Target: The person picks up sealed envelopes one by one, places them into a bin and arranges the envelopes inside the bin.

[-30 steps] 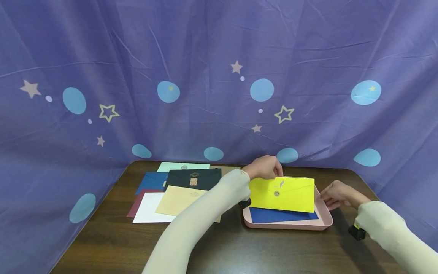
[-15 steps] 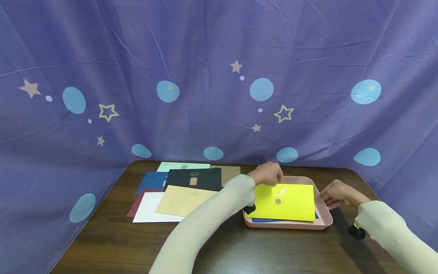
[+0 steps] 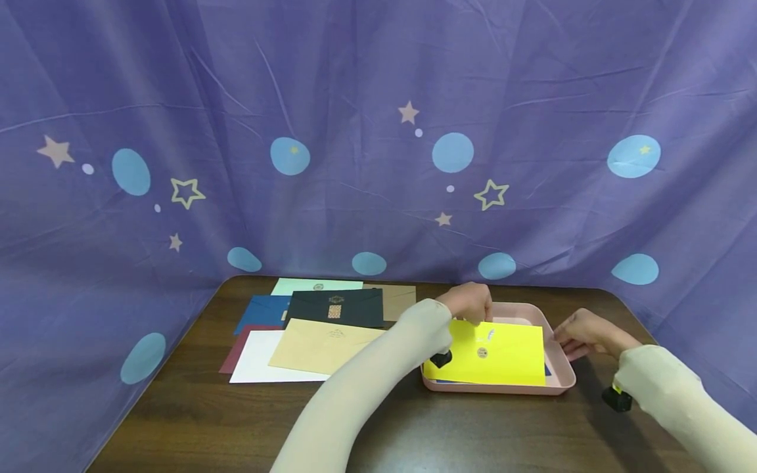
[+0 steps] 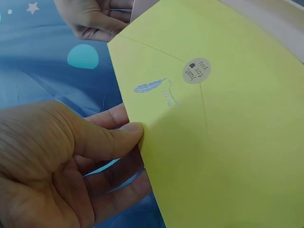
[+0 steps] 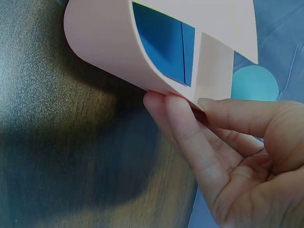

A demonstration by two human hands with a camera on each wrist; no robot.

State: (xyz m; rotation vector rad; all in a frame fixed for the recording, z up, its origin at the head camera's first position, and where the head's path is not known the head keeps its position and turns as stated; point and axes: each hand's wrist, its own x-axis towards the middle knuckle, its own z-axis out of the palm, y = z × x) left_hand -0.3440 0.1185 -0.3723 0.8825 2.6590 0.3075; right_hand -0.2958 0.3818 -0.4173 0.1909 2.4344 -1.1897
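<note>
Bright, even light; soft shadows; right-wrist view slightly blurred.

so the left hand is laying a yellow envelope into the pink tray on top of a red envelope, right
Not quite: the envelope under the yellow paper envelope in the pink plastic tray is blue, not red, as the right wrist view shows. The left hand does hold the yellow one.

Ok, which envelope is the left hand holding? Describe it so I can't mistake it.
Look at the pink tray on the table's right side. The yellow envelope lies in it, over a blue one, pinched by the left hand. It alone is bright yellow, with a round sticker seal.
</note>
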